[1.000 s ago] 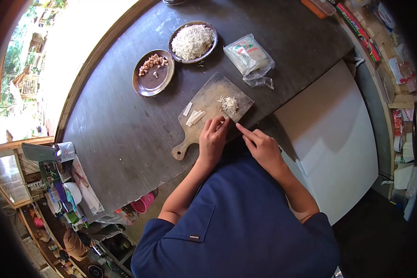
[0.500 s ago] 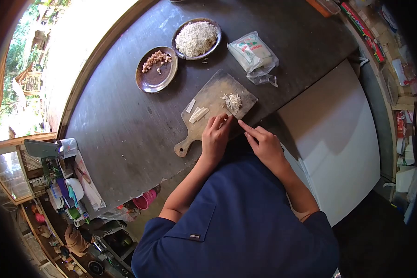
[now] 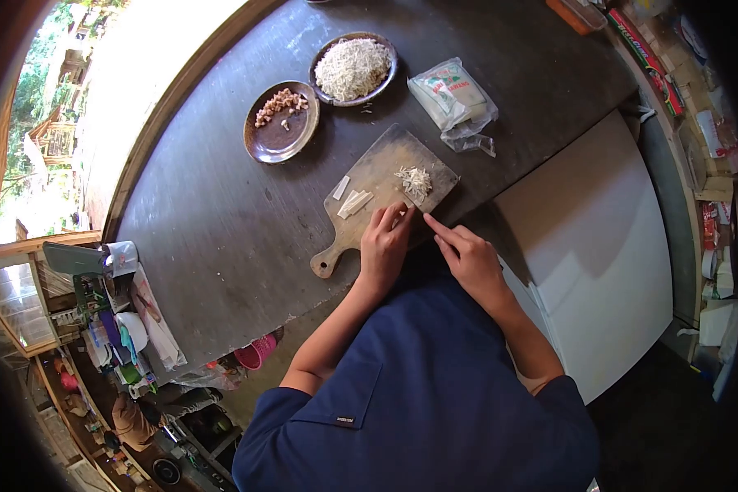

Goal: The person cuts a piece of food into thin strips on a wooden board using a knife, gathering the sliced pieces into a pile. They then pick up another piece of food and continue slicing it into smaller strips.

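Watching the head feed, my worry was the fingers: the left hand (image 3: pixel 383 246) lay at 6 o'clock on the pale wooden paddle-shaped cutting board (image 3: pixel 379 168), fingers bent and tips pressed down on the wood, and I could not tell whether they pinned anything beneath. The right hand (image 3: pixel 470 261) sat just beside it at 4 o'clock, index finger stretched out toward those tips, the rest folded; whether it gripped a handle or blade I could not tell. If an edge was there, I judged a slip on the worn, smooth grain could nick the left fingertips, so close were the two hands. The heap of fine white shreds (image 3: pixel 416 180) sat at the board's 3 o'clock corner, loose and stringy, and a nudge could scatter it onto the dark matte table (image 3: pixel 213 213). The flat white strips (image 3: pixel 353 202) lay mid-board, thin and straight-cut. Off the board, a round glossy brown plate (image 3: pixel 272 141) of brown chunks sat at 10 o'clock, a round dark bowl (image 3: pixel 391 66) heaped with white shreds at 12, and a crinkled clear plastic bag (image 3: pixel 453 94) at 1
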`<action>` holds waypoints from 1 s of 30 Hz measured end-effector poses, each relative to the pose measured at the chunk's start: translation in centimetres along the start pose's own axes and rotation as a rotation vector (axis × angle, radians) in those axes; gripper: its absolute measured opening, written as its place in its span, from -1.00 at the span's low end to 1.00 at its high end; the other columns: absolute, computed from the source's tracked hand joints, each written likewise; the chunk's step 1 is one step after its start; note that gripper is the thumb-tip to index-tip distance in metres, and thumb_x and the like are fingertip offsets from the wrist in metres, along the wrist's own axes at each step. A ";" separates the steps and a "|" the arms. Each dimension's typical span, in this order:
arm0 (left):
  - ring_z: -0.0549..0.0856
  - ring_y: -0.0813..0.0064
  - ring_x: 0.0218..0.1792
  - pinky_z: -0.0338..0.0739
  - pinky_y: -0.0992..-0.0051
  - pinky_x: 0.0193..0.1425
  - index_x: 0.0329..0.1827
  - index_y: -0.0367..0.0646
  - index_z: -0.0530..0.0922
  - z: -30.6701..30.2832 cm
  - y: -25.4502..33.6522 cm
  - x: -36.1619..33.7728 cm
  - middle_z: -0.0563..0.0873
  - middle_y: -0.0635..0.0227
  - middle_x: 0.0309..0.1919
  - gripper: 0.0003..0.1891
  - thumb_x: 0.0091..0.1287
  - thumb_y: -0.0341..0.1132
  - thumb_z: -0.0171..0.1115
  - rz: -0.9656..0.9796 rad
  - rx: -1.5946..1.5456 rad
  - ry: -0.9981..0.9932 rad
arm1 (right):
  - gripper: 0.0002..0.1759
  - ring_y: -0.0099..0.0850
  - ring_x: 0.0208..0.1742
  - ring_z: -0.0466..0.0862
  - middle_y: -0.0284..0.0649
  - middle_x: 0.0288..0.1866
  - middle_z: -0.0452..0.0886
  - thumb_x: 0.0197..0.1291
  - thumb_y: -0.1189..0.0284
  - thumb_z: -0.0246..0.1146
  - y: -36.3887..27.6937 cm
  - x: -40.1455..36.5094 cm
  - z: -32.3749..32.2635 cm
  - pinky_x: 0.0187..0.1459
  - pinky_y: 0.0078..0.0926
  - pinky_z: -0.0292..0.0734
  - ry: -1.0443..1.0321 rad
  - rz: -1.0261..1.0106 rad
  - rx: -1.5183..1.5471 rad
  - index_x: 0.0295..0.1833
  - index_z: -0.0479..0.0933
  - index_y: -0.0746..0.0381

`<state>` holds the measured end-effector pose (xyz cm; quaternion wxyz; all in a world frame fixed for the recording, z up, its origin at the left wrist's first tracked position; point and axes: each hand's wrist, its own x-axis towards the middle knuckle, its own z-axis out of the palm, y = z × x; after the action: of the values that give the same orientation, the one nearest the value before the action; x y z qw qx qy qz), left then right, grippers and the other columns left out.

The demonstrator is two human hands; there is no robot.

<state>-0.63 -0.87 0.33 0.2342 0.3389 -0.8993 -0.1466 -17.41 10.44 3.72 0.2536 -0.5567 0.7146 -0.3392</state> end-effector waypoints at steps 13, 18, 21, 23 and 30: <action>0.71 0.28 0.06 0.71 0.32 0.15 0.21 -0.21 0.75 -0.5 0.4 0.1 0.69 0.35 0.11 -0.54 0.19 -0.51 0.35 0.023 0.032 -0.010 | -0.43 -0.11 -0.34 0.76 -0.19 -0.29 0.64 0.55 0.35 0.32 -0.2 -0.8 -0.3 -0.28 -0.10 0.69 -0.004 0.023 -0.039 0.59 0.56 -0.32; 0.75 0.31 0.05 0.72 0.32 0.09 0.16 -0.13 0.79 -0.4 0.3 0.0 0.73 0.38 0.06 -0.62 0.26 -0.50 0.37 -0.006 0.025 -0.006 | -0.40 -0.11 -0.34 0.77 -0.19 -0.29 0.64 0.55 0.35 0.32 0.0 -2.8 -1.2 -0.29 -0.10 0.71 -0.026 0.047 -0.034 0.61 0.53 -0.34; 0.75 0.29 0.04 0.71 0.31 0.09 0.19 -0.17 0.78 -0.7 0.5 0.1 0.71 0.35 0.06 -0.59 0.25 -0.51 0.36 0.003 0.042 -0.020 | -0.40 -0.11 -0.34 0.77 -0.19 -0.28 0.65 0.55 0.34 0.31 0.3 -2.2 -0.7 -0.29 -0.10 0.71 -0.028 0.048 -0.031 0.62 0.52 -0.34; 0.72 0.26 0.07 0.70 0.29 0.20 0.23 -0.22 0.74 -0.6 0.5 -0.2 0.68 0.30 0.10 -0.55 0.24 -0.52 0.33 -0.007 0.050 -0.044 | -0.41 -0.10 -0.33 0.77 -0.18 -0.27 0.66 0.56 0.33 0.31 0.3 -1.2 -0.2 -0.28 -0.09 0.72 -0.025 0.030 -0.033 0.61 0.52 -0.33; 0.71 0.17 0.09 0.68 0.27 0.21 0.20 -0.28 0.74 -0.8 0.6 -0.2 0.69 0.22 0.06 -0.56 0.21 -0.55 0.33 0.049 0.053 -0.025 | -0.41 -0.09 -0.35 0.78 -0.19 -0.27 0.66 0.55 0.32 0.32 -0.3 -2.4 -1.0 -0.29 -0.09 0.74 -0.032 0.028 -0.065 0.61 0.52 -0.34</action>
<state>-0.41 -0.41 1.14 0.2174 0.3210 -0.9138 -0.1209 -17.31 12.92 4.55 0.2514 -0.5600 0.7289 -0.3031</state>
